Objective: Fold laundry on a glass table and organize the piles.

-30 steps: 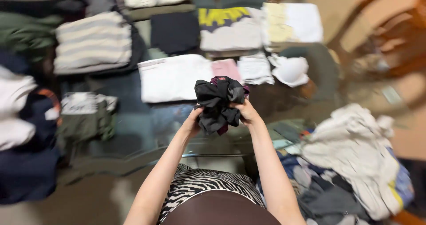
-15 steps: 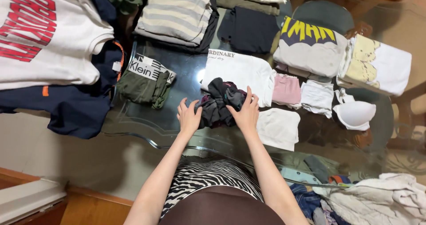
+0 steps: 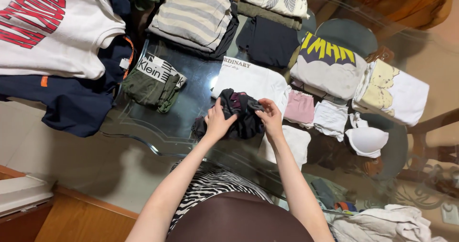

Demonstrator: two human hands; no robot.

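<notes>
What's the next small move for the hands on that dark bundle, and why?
Probably spread the dark garment flat on the glass table. It lies bunched and crumpled, with the left hand pressing its near side and the right hand pinching its edge, while the clothes around it lie neatly folded.

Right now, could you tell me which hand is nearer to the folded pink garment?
Right. The right hand sits just left of the folded pink garment; the left hand lies farther left, across the dark bundle.
</notes>
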